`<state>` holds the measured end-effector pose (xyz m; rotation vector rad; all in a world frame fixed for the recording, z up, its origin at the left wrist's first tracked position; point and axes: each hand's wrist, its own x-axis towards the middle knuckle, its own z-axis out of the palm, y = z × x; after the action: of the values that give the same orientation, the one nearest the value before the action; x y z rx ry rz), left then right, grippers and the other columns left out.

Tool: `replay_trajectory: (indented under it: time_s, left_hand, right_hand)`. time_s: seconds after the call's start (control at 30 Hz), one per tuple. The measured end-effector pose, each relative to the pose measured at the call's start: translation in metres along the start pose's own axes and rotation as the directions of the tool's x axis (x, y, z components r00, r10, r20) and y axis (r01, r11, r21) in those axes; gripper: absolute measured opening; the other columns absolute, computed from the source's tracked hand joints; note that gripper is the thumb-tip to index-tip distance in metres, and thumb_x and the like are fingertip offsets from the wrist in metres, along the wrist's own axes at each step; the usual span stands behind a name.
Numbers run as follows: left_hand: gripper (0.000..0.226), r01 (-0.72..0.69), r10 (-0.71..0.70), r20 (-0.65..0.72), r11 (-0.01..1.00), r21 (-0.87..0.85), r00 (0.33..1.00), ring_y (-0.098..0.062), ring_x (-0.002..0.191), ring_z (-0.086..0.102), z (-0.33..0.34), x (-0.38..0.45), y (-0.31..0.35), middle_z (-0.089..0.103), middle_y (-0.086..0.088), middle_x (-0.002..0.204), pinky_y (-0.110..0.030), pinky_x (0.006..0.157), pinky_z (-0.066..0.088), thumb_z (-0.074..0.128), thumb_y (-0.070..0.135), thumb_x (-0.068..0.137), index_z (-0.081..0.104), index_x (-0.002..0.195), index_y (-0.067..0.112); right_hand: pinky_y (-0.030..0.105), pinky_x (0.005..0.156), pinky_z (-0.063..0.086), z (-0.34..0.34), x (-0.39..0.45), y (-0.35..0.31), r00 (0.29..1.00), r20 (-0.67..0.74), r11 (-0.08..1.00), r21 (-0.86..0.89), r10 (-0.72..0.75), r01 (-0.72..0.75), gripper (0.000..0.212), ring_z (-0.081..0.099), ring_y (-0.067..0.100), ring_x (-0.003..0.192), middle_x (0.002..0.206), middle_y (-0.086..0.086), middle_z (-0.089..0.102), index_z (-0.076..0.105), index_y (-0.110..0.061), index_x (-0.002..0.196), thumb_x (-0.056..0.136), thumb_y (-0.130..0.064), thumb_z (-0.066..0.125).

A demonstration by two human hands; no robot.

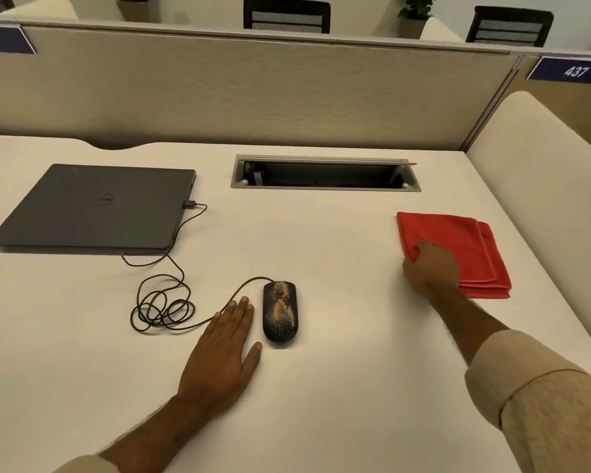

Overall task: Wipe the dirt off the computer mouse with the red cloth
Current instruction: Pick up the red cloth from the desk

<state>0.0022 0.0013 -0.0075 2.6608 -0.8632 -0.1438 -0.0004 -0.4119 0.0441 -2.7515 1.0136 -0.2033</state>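
Mouse: the black corded computer mouse (279,312) lies on the white desk (338,387), a little left of centre and near me, its top streaked and speckled with tan dirt.
Left hand: my left hand (224,356) lies flat on the desk just to the left of the mouse, fingers stretched out and together, thumb spread toward the mouse's near end; it grips nothing, and I cannot tell whether the thumb touches the mouse.
Cord: the thin black cable (164,302) leaves the far end of the mouse, passes under my fingertips, loops in a loose coil to the left, then runs up to the plug in the side of the laptop.
Red cloth: the folded red microfibre cloth (464,240) lies flat on the right side of the desk, well apart from the mouse.
Right hand: my right hand (430,268) rests on the cloth's near left corner, fingers curled and pinching up a fold of its edge.
Laptop: the closed dark grey laptop (93,208) sits at the far left of the desk.
Cable hatch: a grey metal-framed cable opening (325,174) is set in the desk at the far centre, its lid raised.
Divider: a beige fabric partition (253,93) stands along the desk's far edge.
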Motion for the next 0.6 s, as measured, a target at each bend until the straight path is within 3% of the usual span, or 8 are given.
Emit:
replay_trajectory:
  time_s: [0.13,0.3,0.47,0.6]
  left_hand:
    - [0.071,0.002,-0.002,0.010,1.000,0.010,1.000,-0.008,0.154,-0.001,0.001,0.002,-0.001,0.005,0.009,0.167,-0.032,0.125,0.005,0.021,0.054,0.098,0.011,0.159,0.020]
    - [0.071,0.007,-0.007,0.025,1.000,0.021,1.000,-0.008,0.154,-0.002,-0.001,0.002,0.002,0.004,0.009,0.167,-0.033,0.125,0.006,0.022,0.053,0.098,0.011,0.159,0.020]
    - [0.070,0.017,-0.018,0.035,1.000,0.019,0.999,-0.008,0.154,-0.002,-0.002,0.001,0.002,0.004,0.009,0.167,-0.035,0.125,0.007,0.024,0.052,0.099,0.011,0.159,0.020]
    - [0.069,0.013,-0.014,0.022,1.000,0.016,1.000,-0.008,0.154,0.001,0.000,0.001,0.000,0.007,0.009,0.167,-0.033,0.124,0.007,0.027,0.051,0.099,0.014,0.159,0.020]
  right_hand:
    - [0.048,0.087,0.049,-0.010,0.022,0.004,0.998,-0.056,0.991,0.136,-0.004,0.011,0.041,0.058,0.043,0.103,0.109,0.021,0.067,0.063,-0.004,0.110,0.086,-0.037,0.061]
    - [0.049,0.106,0.040,-0.008,0.062,0.011,0.999,0.006,0.980,0.195,-0.036,0.034,0.055,0.049,0.039,0.125,0.135,0.018,0.056,0.053,-0.008,0.133,0.088,-0.039,0.061]
    - [0.054,0.113,0.029,0.004,0.089,0.014,0.989,0.127,0.995,0.075,-0.071,0.061,0.064,0.026,0.036,0.142,0.151,0.016,0.038,0.038,-0.008,0.144,0.093,-0.043,0.054]
    - [0.056,0.111,0.028,0.014,0.091,0.019,0.984,0.152,0.995,0.034,-0.099,0.095,0.055,0.040,0.038,0.134,0.145,0.014,0.047,0.045,-0.013,0.139,0.095,-0.045,0.049]
